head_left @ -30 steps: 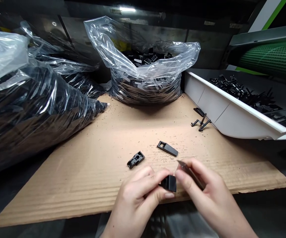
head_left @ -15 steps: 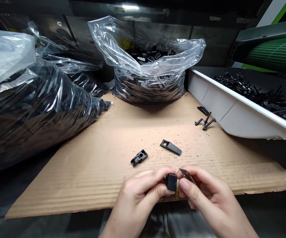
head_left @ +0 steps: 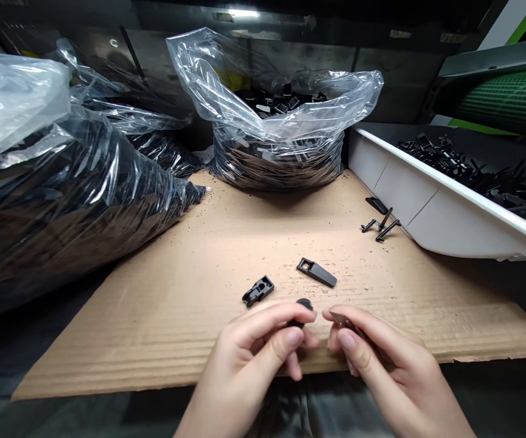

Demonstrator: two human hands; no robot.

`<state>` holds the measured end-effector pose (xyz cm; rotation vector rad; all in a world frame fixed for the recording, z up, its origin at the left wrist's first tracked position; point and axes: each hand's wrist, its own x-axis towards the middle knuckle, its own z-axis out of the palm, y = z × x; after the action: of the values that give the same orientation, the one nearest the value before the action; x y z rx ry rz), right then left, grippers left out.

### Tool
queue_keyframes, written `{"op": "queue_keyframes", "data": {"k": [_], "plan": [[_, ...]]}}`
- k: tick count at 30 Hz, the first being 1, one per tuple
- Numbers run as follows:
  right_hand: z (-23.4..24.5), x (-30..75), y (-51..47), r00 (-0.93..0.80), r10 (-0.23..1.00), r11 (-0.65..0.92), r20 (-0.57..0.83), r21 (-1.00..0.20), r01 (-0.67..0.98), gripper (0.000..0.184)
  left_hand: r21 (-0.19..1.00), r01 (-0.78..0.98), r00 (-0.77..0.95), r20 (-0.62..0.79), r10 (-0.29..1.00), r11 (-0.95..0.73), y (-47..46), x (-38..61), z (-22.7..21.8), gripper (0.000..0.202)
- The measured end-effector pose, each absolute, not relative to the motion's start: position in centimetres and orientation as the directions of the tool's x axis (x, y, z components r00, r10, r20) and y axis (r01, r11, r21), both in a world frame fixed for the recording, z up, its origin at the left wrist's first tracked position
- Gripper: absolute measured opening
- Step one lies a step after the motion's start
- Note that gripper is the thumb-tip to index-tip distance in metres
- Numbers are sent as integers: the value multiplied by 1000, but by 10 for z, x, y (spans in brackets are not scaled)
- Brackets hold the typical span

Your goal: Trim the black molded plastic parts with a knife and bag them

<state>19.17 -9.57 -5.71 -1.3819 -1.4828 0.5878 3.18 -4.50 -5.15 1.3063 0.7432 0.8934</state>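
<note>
My left hand (head_left: 263, 347) is closed, pinching a small black plastic part (head_left: 304, 303) between thumb and fingers. Most of that part is covered by the fingers. A short gap away, my right hand (head_left: 377, 347) grips a thin pointed blade (head_left: 338, 318), its tip facing left and its rear inside the hand. Just beyond my left hand, a black plastic clip piece (head_left: 258, 291) with a round hole lies on the cardboard (head_left: 190, 261). To its right rests a tapered black plastic piece (head_left: 316, 272) with a square opening at one end.
At the back stands an open clear plastic bag (head_left: 276, 155) of black parts. Another full bag (head_left: 62, 201) fills the left side. On the right is a white tray (head_left: 395, 182) heaped with black parts; a pronged black piece (head_left: 382, 225) and a flat one (head_left: 376, 205) lie beside it.
The black part in my left hand has been turned, so its square end no longer faces me. My hands have drawn slightly apart. The blade stays in my right hand.
</note>
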Motion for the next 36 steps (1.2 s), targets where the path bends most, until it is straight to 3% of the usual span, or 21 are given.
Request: {"op": "queue_keyframes", "data": {"k": [4,7,10,14,18,36], "plan": [[-59,198,-97,163,957,137,242,-867,480,16,996,-92,513,59,856,-13,-47,35,-56,44],[-59,199,-100,102,946,220,308,-840,496,22,989,5,516,126,847,-150,-50,37,-58,36],[-59,200,-103,15,891,342,454,-691,637,28,882,246,394,287,873,-401,-53,40,-59,23],[-60,205,-105,-154,920,354,360,-595,722,22,684,446,332,473,816,-577,-56,46,-62,27],[-56,214,-106,-219,937,343,273,-581,738,20,605,416,421,534,733,-679,-54,48,-64,17],[-54,213,-102,-261,920,381,292,-512,769,20,437,425,511,607,609,-793,-51,45,-66,21]]}}
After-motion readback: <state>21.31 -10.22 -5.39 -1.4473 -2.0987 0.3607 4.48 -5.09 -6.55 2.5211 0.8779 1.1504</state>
